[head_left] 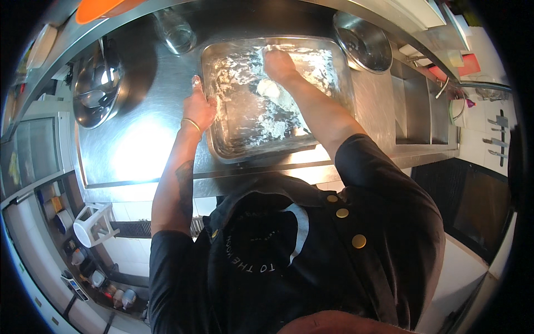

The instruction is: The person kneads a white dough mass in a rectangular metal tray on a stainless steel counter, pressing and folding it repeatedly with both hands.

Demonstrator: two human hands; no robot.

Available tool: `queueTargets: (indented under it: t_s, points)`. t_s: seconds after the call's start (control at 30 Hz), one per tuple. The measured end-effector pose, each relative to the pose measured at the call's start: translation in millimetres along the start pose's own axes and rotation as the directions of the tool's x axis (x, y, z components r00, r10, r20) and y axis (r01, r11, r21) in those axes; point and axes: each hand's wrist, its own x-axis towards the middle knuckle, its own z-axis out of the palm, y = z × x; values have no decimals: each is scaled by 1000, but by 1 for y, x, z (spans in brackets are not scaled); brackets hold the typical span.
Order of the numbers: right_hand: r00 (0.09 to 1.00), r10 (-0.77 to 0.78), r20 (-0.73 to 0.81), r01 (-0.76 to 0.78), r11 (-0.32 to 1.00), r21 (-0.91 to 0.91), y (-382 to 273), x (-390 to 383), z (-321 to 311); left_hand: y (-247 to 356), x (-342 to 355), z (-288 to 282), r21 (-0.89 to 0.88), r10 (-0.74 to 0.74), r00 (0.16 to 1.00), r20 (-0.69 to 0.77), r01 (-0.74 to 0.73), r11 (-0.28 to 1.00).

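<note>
A deep rectangular metal tray [233,136] lies on the steel worktop, its inside smeared unevenly with a white, pasty or floury substance [275,125]. A rounded white lump [268,89] of similar stuff sits near its middle. My left hand [200,108] grips the tray's left rim, with white residue on a fingertip. Reaching into the far part of the tray, my right hand [280,64] is closed, its knuckles bent and fingertips down at the smeared bottom. Whatever is in its fingers, if anything, cannot be made out.
A metal bowl [99,114] with a ladle or spoon in it stands at the left. Behind the tray are a clear glass jar [178,38] and, at the back right, a steel bowl [367,47]. A sink [411,106] lies right; knives [495,142] hang on the wall.
</note>
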Motion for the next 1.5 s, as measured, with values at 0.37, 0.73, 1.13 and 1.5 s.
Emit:
queueTargets:
  t_s: [0.37, 0.73, 1.13, 1.5]
  points:
    - [965, -259, -28, 259, 938, 229, 34, -51, -27, -24, 13, 25, 49, 193, 935, -296, -187, 981]
    - [932, 331, -150, -251, 885, 392, 123, -163, -9, 62, 39, 81, 40, 348, 912, -216, -348, 937]
    - [916, 335, 221, -395, 648, 652, 120, -127, -3, 50, 74, 115, 156, 404, 902, -149, -382, 911]
    - [870, -401, 288, 226, 842, 491, 57, -39, -15, 43, 66, 107, -200, 429, 902, -51, -430, 880]
